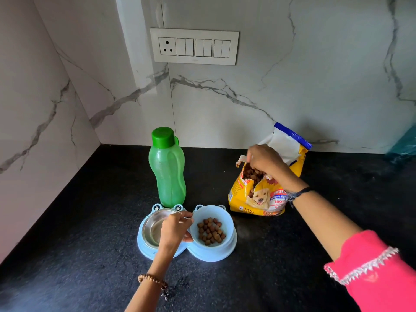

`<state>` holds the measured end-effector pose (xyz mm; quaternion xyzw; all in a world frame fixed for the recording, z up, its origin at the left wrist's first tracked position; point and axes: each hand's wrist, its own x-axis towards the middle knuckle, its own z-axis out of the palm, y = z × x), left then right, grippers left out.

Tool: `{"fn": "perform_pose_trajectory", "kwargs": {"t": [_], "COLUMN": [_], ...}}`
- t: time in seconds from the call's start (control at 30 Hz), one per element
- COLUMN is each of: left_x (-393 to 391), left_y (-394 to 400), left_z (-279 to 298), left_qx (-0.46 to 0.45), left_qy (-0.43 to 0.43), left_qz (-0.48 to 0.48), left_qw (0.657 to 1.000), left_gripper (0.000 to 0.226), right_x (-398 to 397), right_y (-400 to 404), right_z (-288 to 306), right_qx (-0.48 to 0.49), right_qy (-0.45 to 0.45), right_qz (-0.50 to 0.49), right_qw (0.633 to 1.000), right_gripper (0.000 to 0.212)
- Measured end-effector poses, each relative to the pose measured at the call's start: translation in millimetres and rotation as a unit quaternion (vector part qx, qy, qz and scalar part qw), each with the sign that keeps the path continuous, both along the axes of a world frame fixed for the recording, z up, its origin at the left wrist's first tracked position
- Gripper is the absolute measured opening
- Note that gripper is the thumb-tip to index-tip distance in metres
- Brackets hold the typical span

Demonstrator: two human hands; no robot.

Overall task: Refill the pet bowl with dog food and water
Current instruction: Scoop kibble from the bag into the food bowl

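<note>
A light blue double pet bowl [211, 256] sits on the black counter. Its right cup holds brown kibble [211, 230]; its left cup is a steel bowl [153, 228], which looks empty. My left hand [175, 230] grips the rim between the two cups. A yellow dog food bag [258, 199] stands open to the right, with kibble showing in its mouth. My right hand [263, 159] reaches into the bag's mouth, fingers curled over the kibble; whether it holds any is hidden. A green water bottle [167, 170] with its cap on stands just behind the bowl.
The black counter [90, 255] meets marble walls at the left and back. A switch panel [194, 46] is on the back wall. Something teal [403, 145] shows at the far right edge. A loose kibble piece lies right of the bowl.
</note>
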<state>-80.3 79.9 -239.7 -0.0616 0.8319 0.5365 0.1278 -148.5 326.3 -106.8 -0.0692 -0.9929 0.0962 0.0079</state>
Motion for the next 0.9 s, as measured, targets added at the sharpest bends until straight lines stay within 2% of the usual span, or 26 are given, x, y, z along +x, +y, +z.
{"fn": "perform_pose_trajectory", "kwargs": {"t": [0.1,0.2,0.27,0.4,0.57,0.9], "left_x": [0,-1,-1,1,2,4], "left_y": [0,0,0,0,0,1], "left_z": [-1,-1,0,0,-1,0], "left_qx": [-0.003,-0.005,-0.008,-0.008,-0.005,-0.002], "left_qy": [-0.004,-0.005,-0.004,-0.002,-0.006,-0.003], "left_qz": [0.002,0.0,-0.002,0.002,0.004,0.012], "left_qw": [1.0,1.0,1.0,1.0,1.0,1.0], "left_gripper": [0.015,0.017,0.018,0.02,0.02,0.02], "right_x": [0,0,2,4,1,8], "right_y": [17,26,31,42,43,47], "right_z": [-15,-29,-35,-44,-52,-58], "right_qx": [0.088,0.054,0.039,-0.007,0.037,0.055], "right_qy": [-0.147,-0.242,-0.238,-0.228,-0.198,-0.131], "right_qz": [-0.004,0.004,0.009,0.021,0.031,0.081], "right_qw": [0.985,0.969,0.97,0.974,0.979,0.986], "right_gripper": [0.042,0.068,0.077,0.081,0.084,0.063]}}
